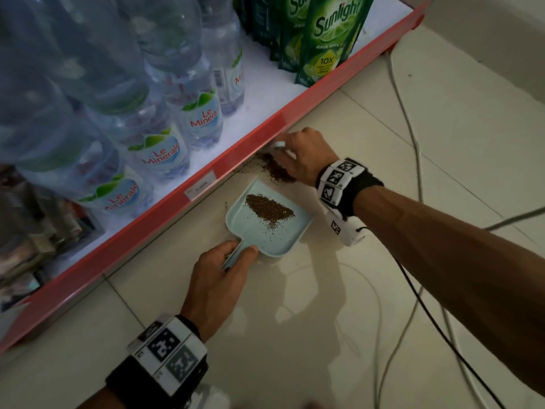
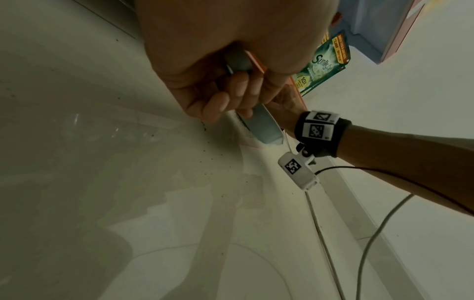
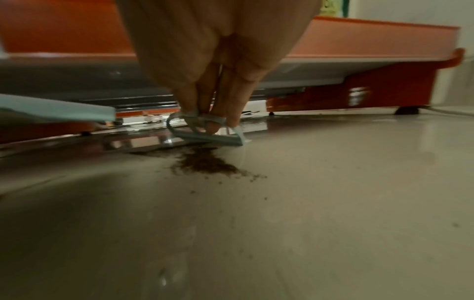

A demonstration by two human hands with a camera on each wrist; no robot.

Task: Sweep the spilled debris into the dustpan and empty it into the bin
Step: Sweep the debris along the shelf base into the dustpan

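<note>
Our left hand (image 1: 219, 278) grips the handle of a pale blue dustpan (image 1: 274, 228), which lies flat on the tiled floor (image 1: 295, 335) with a heap of brown debris (image 1: 269, 208) inside. Just beyond its open lip, our right hand (image 1: 306, 154) pinches a small pale blue hand brush (image 3: 205, 134) — its edge down on the floor at a second patch of brown granules (image 3: 205, 162), close against the red base of a shop shelf (image 1: 177, 208). Le Minerale water bottles (image 1: 203, 113) and Sunlight pouches (image 1: 330, 36) stand above.

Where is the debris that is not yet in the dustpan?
In the head view, it lies on the floor under the right hand, between the shelf edge and the dustpan's mouth.
</note>
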